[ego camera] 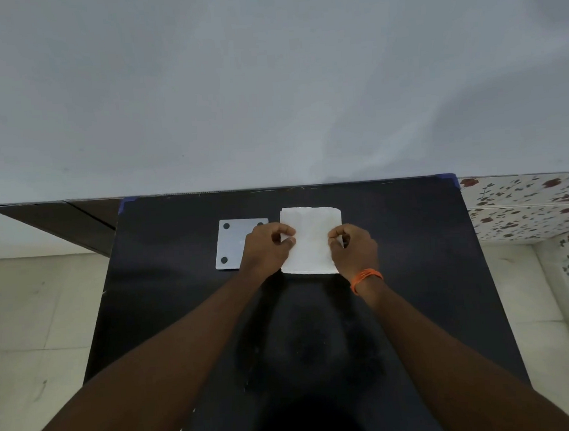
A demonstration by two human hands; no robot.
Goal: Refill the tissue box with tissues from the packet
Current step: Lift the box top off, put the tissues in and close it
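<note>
Both arms reach forward over the black table [411, 241]. The left hand [266, 246] and right hand [353, 247] pinch opposite side edges of the white tissue stack [311, 237] lying near the far edge, just beside a grey square plate [231, 242]. Bare tabletop surrounds them.

A: What crowds the black table [413, 274]?
B: Only a grey plate [232, 243] and the tissue stack [311, 240], side by side near the far edge, close to the wall [268, 83].
A: And elsewhere?
B: Bare surface right, left and near.
</note>
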